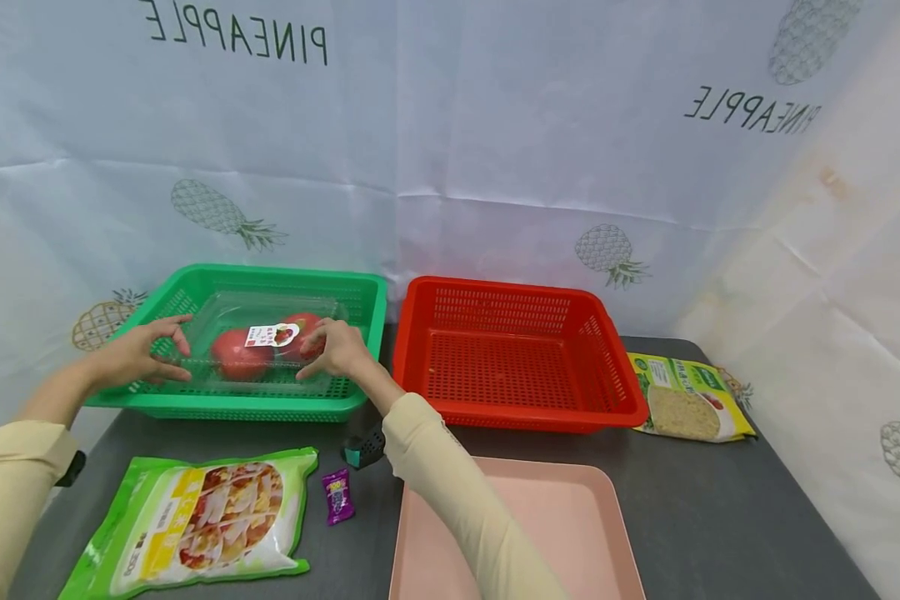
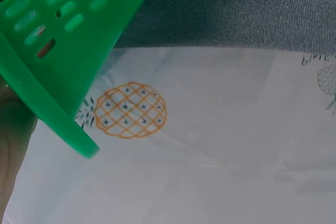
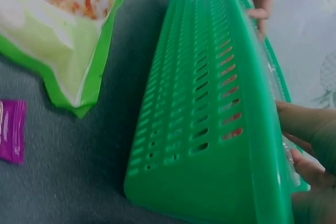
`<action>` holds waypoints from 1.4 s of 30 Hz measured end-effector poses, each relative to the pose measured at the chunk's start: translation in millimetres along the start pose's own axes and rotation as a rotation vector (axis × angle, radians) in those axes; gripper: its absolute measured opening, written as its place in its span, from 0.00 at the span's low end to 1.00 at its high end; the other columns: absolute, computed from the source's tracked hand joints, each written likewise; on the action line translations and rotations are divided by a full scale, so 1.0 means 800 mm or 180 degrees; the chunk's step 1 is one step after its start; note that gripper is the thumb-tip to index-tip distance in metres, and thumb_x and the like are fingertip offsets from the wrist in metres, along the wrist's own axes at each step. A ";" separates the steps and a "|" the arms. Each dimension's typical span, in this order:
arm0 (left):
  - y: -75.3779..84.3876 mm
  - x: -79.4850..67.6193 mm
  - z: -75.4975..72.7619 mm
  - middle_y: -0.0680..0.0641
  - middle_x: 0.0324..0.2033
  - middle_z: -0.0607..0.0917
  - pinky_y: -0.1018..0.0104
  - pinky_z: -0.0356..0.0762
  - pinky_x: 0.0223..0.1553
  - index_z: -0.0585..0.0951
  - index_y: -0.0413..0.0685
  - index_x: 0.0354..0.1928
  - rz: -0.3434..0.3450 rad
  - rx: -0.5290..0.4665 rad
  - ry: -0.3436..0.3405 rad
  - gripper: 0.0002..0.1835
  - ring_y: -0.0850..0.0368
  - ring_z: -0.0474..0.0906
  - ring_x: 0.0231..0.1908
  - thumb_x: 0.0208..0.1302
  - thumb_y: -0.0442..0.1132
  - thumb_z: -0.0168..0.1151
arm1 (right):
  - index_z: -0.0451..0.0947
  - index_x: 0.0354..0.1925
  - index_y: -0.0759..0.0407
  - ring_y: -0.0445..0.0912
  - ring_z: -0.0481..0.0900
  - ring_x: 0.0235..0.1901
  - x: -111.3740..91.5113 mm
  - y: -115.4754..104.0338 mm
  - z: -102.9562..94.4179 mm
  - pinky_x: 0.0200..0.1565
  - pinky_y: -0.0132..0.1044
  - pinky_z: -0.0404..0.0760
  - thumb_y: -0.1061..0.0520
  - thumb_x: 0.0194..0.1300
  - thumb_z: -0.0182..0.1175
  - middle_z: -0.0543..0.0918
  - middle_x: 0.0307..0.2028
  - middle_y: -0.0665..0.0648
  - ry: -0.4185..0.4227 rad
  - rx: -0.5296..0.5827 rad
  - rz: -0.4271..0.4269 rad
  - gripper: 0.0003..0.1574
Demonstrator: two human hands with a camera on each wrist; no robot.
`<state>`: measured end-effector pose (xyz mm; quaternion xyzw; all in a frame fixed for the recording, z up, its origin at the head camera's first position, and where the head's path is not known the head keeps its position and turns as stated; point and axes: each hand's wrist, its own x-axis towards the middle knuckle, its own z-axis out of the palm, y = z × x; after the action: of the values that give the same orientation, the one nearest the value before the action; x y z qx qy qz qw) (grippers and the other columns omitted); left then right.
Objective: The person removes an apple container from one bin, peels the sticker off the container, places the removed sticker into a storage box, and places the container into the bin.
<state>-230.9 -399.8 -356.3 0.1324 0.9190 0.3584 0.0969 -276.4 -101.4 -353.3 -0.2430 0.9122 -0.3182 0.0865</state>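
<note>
A clear plastic box of tomatoes (image 1: 242,354), with a white label across its lid, sits inside the green basket (image 1: 251,407). My left hand (image 1: 138,354) is at the box's left end, its thumb and fingers spread apart. At the right end, my right hand (image 1: 337,346) reaches over the box with a gap between thumb and fingertips. From the right wrist, part of my right hand (image 3: 310,140) shows beside the clear plastic, behind the basket's rim. Most of the left hand is out of the left wrist view, where the basket's corner (image 2: 79,82) shows.
To the right stands a red basket (image 1: 495,408), with a yellow-green food bag (image 1: 690,398) beyond it. Nearer lie a large green-and-white food bag (image 1: 217,517), a small purple packet (image 1: 338,497) and a pink tray (image 1: 562,508). A printed curtain (image 1: 450,150) hangs behind the table.
</note>
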 end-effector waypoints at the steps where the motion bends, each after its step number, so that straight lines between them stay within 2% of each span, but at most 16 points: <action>1: -0.001 0.001 -0.001 0.23 0.69 0.40 0.60 0.79 0.27 0.70 0.33 0.36 0.0059 -0.0021 0.0025 0.15 0.52 0.83 0.34 0.54 0.28 0.68 | 0.86 0.38 0.54 0.40 0.75 0.50 0.000 0.001 0.000 0.57 0.31 0.67 0.53 0.47 0.77 0.78 0.53 0.47 -0.0010 -0.0052 -0.0037 0.17; 3: -0.002 0.001 -0.001 0.28 0.71 0.37 0.60 0.79 0.28 0.71 0.32 0.35 0.0105 -0.0079 0.0058 0.14 0.57 0.84 0.35 0.55 0.28 0.68 | 0.86 0.36 0.54 0.40 0.75 0.42 0.001 0.002 -0.001 0.52 0.30 0.70 0.54 0.47 0.77 0.78 0.49 0.48 -0.0036 -0.0105 -0.0110 0.16; 4: -0.003 0.001 -0.001 0.30 0.72 0.37 0.60 0.79 0.28 0.71 0.33 0.35 0.0108 -0.0101 0.0069 0.13 0.61 0.83 0.35 0.55 0.29 0.67 | 0.85 0.35 0.54 0.40 0.75 0.41 0.001 0.003 -0.002 0.53 0.30 0.69 0.54 0.47 0.77 0.77 0.48 0.48 -0.0042 -0.0111 -0.0129 0.16; 6: -0.005 -0.001 0.000 0.49 0.75 0.45 0.60 0.78 0.29 0.71 0.34 0.34 0.0083 -0.0133 0.0129 0.12 0.69 0.81 0.36 0.56 0.29 0.67 | 0.85 0.35 0.55 0.40 0.75 0.40 0.001 0.004 -0.002 0.55 0.31 0.68 0.55 0.47 0.77 0.77 0.48 0.49 -0.0052 -0.0091 -0.0157 0.15; 7: -0.007 -0.003 0.001 0.59 0.73 0.50 0.61 0.78 0.28 0.71 0.34 0.33 0.0095 -0.0153 0.0173 0.12 0.69 0.81 0.35 0.56 0.30 0.67 | 0.85 0.35 0.55 0.40 0.75 0.41 0.000 0.004 -0.003 0.56 0.32 0.68 0.55 0.47 0.77 0.77 0.48 0.49 -0.0059 -0.0091 -0.0169 0.15; 9: -0.009 -0.006 0.004 0.75 0.65 0.59 0.62 0.74 0.25 0.72 0.34 0.32 0.0122 -0.0182 0.0267 0.11 0.68 0.80 0.30 0.56 0.29 0.67 | 0.85 0.35 0.56 0.41 0.75 0.42 0.000 0.004 -0.002 0.59 0.33 0.66 0.55 0.47 0.77 0.77 0.48 0.49 -0.0067 -0.0096 -0.0196 0.15; 11: -0.010 -0.008 0.006 0.86 0.53 0.61 0.63 0.72 0.23 0.73 0.33 0.32 0.0144 -0.0219 0.0325 0.11 0.62 0.79 0.26 0.56 0.29 0.67 | 0.85 0.36 0.56 0.42 0.75 0.44 0.000 0.003 -0.002 0.60 0.33 0.65 0.56 0.47 0.77 0.77 0.50 0.50 -0.0061 -0.0082 -0.0182 0.16; 14: -0.008 -0.008 0.008 0.87 0.52 0.60 0.63 0.70 0.22 0.72 0.33 0.33 0.0157 -0.0200 0.0322 0.11 0.59 0.78 0.24 0.57 0.29 0.67 | 0.84 0.40 0.56 0.44 0.73 0.51 0.000 0.003 -0.001 0.56 0.32 0.70 0.57 0.46 0.77 0.77 0.53 0.50 -0.0034 0.0041 -0.0079 0.20; 17: -0.006 -0.008 0.007 0.85 0.53 0.59 0.63 0.73 0.24 0.71 0.34 0.33 0.0153 -0.0135 0.0301 0.12 0.62 0.81 0.30 0.57 0.30 0.67 | 0.83 0.46 0.54 0.46 0.69 0.59 0.001 0.003 0.000 0.52 0.32 0.73 0.57 0.46 0.77 0.75 0.58 0.49 -0.0008 0.0144 0.0032 0.25; 20: -0.005 -0.008 0.007 0.84 0.52 0.59 0.62 0.74 0.24 0.71 0.34 0.33 0.0168 -0.0132 0.0294 0.13 0.63 0.82 0.31 0.56 0.30 0.68 | 0.83 0.48 0.53 0.47 0.66 0.62 0.002 0.003 0.001 0.55 0.33 0.73 0.57 0.47 0.77 0.74 0.60 0.49 -0.0023 0.0132 0.0043 0.27; 25: -0.007 -0.010 0.008 0.85 0.50 0.60 0.61 0.75 0.24 0.72 0.35 0.35 0.0219 -0.0119 0.0285 0.12 0.62 0.82 0.31 0.56 0.31 0.68 | 0.84 0.48 0.53 0.47 0.66 0.64 0.003 0.003 0.002 0.65 0.38 0.61 0.56 0.48 0.76 0.72 0.63 0.50 -0.0056 0.0006 0.0005 0.26; 28: -0.008 -0.009 0.008 0.85 0.50 0.61 0.61 0.75 0.24 0.74 0.36 0.34 0.0249 -0.0089 0.0319 0.11 0.62 0.82 0.32 0.56 0.30 0.68 | 0.86 0.45 0.54 0.47 0.64 0.65 0.004 0.003 0.003 0.68 0.41 0.54 0.57 0.47 0.77 0.71 0.65 0.50 -0.0028 0.0067 0.0023 0.23; 32: -0.011 -0.010 0.008 0.85 0.53 0.60 0.61 0.75 0.23 0.74 0.38 0.32 0.0306 -0.0066 0.0365 0.10 0.71 0.81 0.36 0.55 0.28 0.68 | 0.88 0.38 0.55 0.46 0.64 0.66 0.004 0.003 0.005 0.69 0.40 0.52 0.56 0.46 0.77 0.69 0.66 0.50 0.0024 0.0120 0.0068 0.17; 35: -0.013 -0.011 0.009 0.86 0.53 0.59 0.62 0.75 0.23 0.74 0.39 0.30 0.0396 -0.0055 0.0418 0.09 0.78 0.77 0.39 0.54 0.28 0.68 | 0.88 0.37 0.54 0.46 0.64 0.66 0.003 0.003 0.007 0.67 0.38 0.57 0.56 0.46 0.77 0.67 0.68 0.50 0.0032 0.0168 0.0108 0.15; 39: -0.012 -0.013 0.007 0.85 0.55 0.60 0.63 0.78 0.25 0.75 0.40 0.29 0.0518 -0.0011 0.0507 0.09 0.82 0.74 0.42 0.53 0.26 0.68 | 0.84 0.49 0.51 0.48 0.61 0.68 0.002 0.002 0.006 0.63 0.38 0.65 0.55 0.48 0.76 0.65 0.69 0.50 -0.0001 0.0212 0.0104 0.27; 42: -0.009 -0.013 0.005 0.84 0.55 0.61 0.65 0.79 0.27 0.75 0.41 0.28 0.0584 0.0059 0.0574 0.10 0.83 0.74 0.42 0.53 0.25 0.68 | 0.79 0.57 0.49 0.49 0.62 0.66 0.001 0.003 0.002 0.58 0.36 0.70 0.54 0.49 0.76 0.67 0.67 0.49 -0.0016 0.0170 0.0022 0.35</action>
<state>-221.0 -405.8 -363.6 0.1841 0.9113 0.3678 -0.0205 -277.2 -101.3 -356.1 -0.2383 0.9040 -0.3416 0.0964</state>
